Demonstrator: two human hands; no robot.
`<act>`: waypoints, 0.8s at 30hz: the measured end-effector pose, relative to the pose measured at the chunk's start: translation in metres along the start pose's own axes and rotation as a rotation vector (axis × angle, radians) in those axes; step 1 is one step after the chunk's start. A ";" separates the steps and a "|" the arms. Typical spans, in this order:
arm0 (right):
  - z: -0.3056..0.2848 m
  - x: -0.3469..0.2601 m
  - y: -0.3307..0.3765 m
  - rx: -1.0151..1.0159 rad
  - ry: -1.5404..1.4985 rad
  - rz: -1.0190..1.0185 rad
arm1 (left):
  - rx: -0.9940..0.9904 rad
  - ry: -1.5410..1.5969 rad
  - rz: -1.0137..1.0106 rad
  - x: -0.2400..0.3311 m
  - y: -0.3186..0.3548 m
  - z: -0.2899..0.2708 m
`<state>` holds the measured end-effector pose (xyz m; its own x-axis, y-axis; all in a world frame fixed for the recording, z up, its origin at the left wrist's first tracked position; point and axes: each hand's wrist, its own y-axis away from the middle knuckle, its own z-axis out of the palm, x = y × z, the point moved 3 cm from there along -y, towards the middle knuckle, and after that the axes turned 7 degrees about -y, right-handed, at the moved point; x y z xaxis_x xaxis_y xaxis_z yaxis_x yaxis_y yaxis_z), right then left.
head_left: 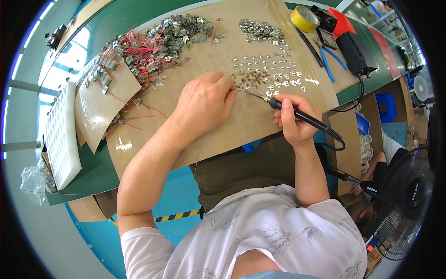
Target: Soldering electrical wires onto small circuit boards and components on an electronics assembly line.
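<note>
My right hand (297,118) grips the black handle of a soldering iron (320,124), its metal tip pointing left toward my left fingertips. My left hand (204,100) rests on the brown work sheet (223,139) with its fingers closed in a pinch; whatever they hold is hidden. Just beyond the iron's tip lie small brownish parts (251,79), with bright metal clips (284,80) beside them. Farther up are rows of small silver pieces (260,60) and a heap of silver parts (262,31). Left of these spreads a large pile of metal pieces (181,35) with red wires (139,56).
At the far right lie a yellow tape roll (304,18), a black pen-like tool (310,46), blue-handled pliers (333,63) and a black box (355,52) with a cable. A bent tan sheet (107,100) and a white slotted tray (62,135) stand left. A fan (409,195) stands lower right.
</note>
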<state>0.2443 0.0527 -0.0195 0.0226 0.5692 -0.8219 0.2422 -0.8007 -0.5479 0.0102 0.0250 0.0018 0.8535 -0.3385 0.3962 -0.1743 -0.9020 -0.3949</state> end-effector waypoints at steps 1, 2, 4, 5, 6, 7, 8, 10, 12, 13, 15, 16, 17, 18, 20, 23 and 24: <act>0.000 0.000 0.000 -0.003 0.000 -0.002 | 0.003 0.002 0.001 0.000 0.000 0.000; 0.000 0.001 0.000 -0.006 -0.001 -0.005 | 0.005 0.003 0.003 0.000 0.000 0.001; 0.000 0.001 0.000 -0.005 -0.003 -0.011 | 0.000 -0.002 0.004 0.000 0.000 0.001; 0.000 0.001 0.000 -0.006 -0.005 -0.018 | -0.005 -0.007 0.004 0.000 0.000 0.001; 0.001 0.001 0.000 -0.006 -0.007 -0.019 | -0.005 -0.009 0.004 0.001 0.000 0.001; 0.000 0.000 0.000 -0.004 0.006 -0.026 | 0.024 0.008 -0.014 0.001 0.000 0.000; -0.001 0.000 0.000 -0.003 0.019 -0.033 | 0.053 0.024 -0.032 0.001 0.000 0.000; 0.000 -0.001 0.001 0.021 0.004 0.007 | 0.113 0.132 -0.170 -0.001 -0.001 -0.002; 0.000 0.000 0.002 0.044 -0.012 0.047 | 0.172 0.240 -0.309 -0.003 -0.002 -0.009; 0.000 0.000 0.002 0.043 -0.019 0.056 | 0.092 0.305 -0.406 -0.005 -0.003 -0.013; -0.001 0.001 0.003 0.044 -0.023 0.068 | 0.008 0.372 -0.500 -0.012 -0.001 -0.013; -0.001 0.002 0.002 0.027 -0.023 0.034 | 0.044 0.250 -0.393 -0.012 -0.001 -0.016; 0.000 0.002 0.002 0.010 -0.022 0.001 | 0.078 0.130 -0.285 -0.010 0.000 -0.018; 0.000 0.001 0.002 0.012 -0.025 0.000 | 0.078 0.127 -0.284 -0.010 0.001 -0.016; 0.001 0.000 0.001 0.025 -0.059 0.005 | 0.012 0.013 -0.267 -0.010 0.003 -0.011; 0.000 0.000 0.002 0.045 -0.108 0.054 | -0.029 -0.045 -0.187 -0.012 0.002 -0.005; 0.000 0.000 0.002 0.048 -0.106 0.054 | -0.031 -0.043 -0.183 -0.012 0.002 -0.003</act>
<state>0.2452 0.0510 -0.0206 -0.0684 0.5039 -0.8610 0.1965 -0.8394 -0.5068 -0.0019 0.0263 -0.0015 0.8924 -0.1569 0.4231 -0.0288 -0.9555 -0.2935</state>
